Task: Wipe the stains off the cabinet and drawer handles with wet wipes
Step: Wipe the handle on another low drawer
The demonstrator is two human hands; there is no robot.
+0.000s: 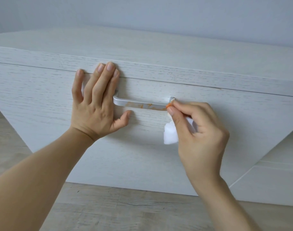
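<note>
Right hand (pixel 199 130) nearest, grip pinching wet wipe (pixel 170 135) against stained drawer handle's (pixel 140 105) right end. Left hand (pixel 95 99) flat, fingers spread, grasping nothing, likely bracing drawer front (pixel 142 147).

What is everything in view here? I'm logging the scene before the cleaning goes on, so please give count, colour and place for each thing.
Cabinet: one, whitewashed wood grain, fills the middle of the view, against the wall.
Drawer front: one, same white grain, below the cabinet's top edge.
Handle: one, silver bar, centre of the drawer front.
Stains: orange-brown smears, along the middle and right part of the handle.
Wet wipe: one, white, bunched, tinted orange where it meets the handle's right end.
Wall: pale grey-blue, behind.
Floor: light wood planks, below.
Left hand: flat, fingers spread on the drawer front, covering the handle's left end.
Right hand: pinching the wet wipe at the handle's right end.
</note>
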